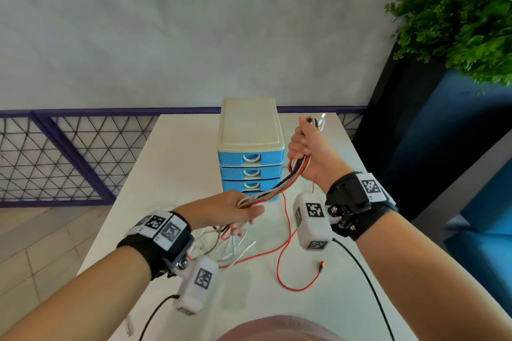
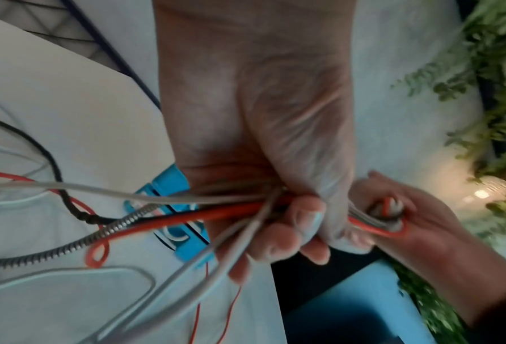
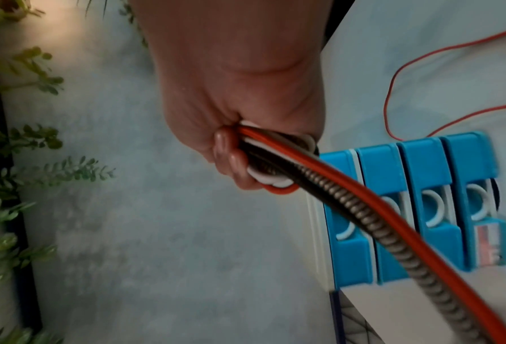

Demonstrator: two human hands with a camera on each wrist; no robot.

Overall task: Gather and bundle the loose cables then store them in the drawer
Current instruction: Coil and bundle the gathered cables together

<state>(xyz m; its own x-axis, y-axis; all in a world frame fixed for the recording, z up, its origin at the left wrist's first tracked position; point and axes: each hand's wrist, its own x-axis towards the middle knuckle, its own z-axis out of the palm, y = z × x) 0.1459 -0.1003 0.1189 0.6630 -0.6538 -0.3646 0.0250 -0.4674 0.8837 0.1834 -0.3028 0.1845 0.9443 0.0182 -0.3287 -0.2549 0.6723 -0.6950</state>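
A bundle of cables (image 1: 279, 187), red, white, black and silver-braided, stretches between both hands above the white table (image 1: 177, 152). My right hand (image 1: 304, 147) grips the folded end of the bundle (image 3: 272, 160), raised beside the drawer unit. My left hand (image 1: 243, 210) holds the cables (image 2: 231, 209) lower down, fingers curled round them. Loose white and red cable tails (image 1: 235, 246) trail onto the table. The small drawer unit (image 1: 250, 147) has a cream top and several blue drawers (image 3: 422, 209), all closed.
A thin red cable (image 1: 288, 266) loops over the table to the right, ending in a plug (image 1: 321, 265). A purple mesh railing (image 1: 69, 158) runs behind the table. A dark planter with green foliage (image 1: 457, 16) stands at the right.
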